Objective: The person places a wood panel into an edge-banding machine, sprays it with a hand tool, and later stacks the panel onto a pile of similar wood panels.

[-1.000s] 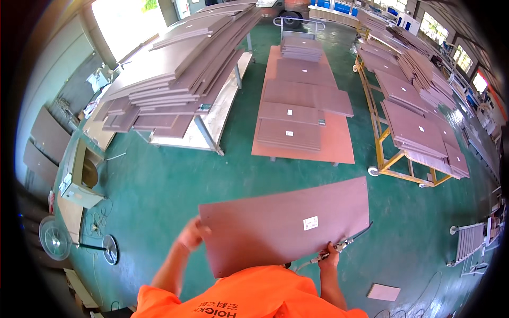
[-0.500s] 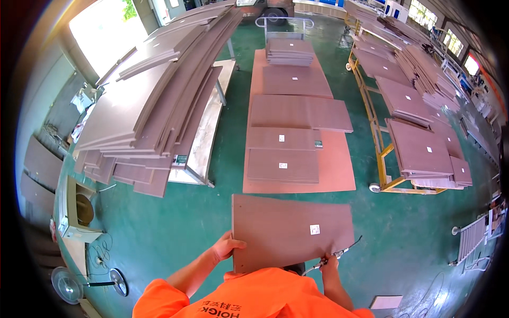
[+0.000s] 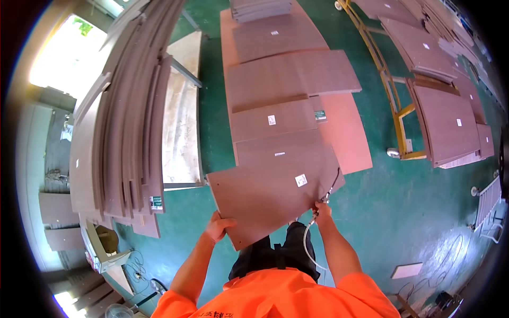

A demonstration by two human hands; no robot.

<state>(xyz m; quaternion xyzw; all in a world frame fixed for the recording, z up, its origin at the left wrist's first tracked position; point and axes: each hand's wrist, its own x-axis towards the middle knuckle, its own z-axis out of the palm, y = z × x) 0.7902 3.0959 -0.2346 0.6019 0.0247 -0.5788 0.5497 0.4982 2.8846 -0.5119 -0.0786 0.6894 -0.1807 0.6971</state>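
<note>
A brown board panel [image 3: 265, 199] with a small white label [image 3: 301, 180] is held tilted in front of my body, its far edge overlapping the nearest stacked panel. At its lower left edge my left hand [image 3: 219, 227] is closed, the thumb lying on the top face. My right hand [image 3: 322, 210] is closed round an air blow gun [image 3: 325, 199] beside the panel's right edge. The gun's thin dark nozzle lies over the panel's right corner. A pale hose [image 3: 306, 241] curves down from it toward my legs. Whether the right fingers also support the panel is hidden.
Ahead, more brown panels [image 3: 275, 119] lie on a pinkish base board [image 3: 347, 138]. Tall panel stacks [image 3: 124, 127] stand on a metal-framed table at left. A yellow wheeled trolley [image 3: 407, 111] carries panels at right. Cables and a loose small board [image 3: 407, 271] lie on the green floor.
The panel has tilted, its right side swinging up and away, and now overlaps the nearest stack. Both hands still hold on. The view has tipped downward, showing my legs and the hose.
</note>
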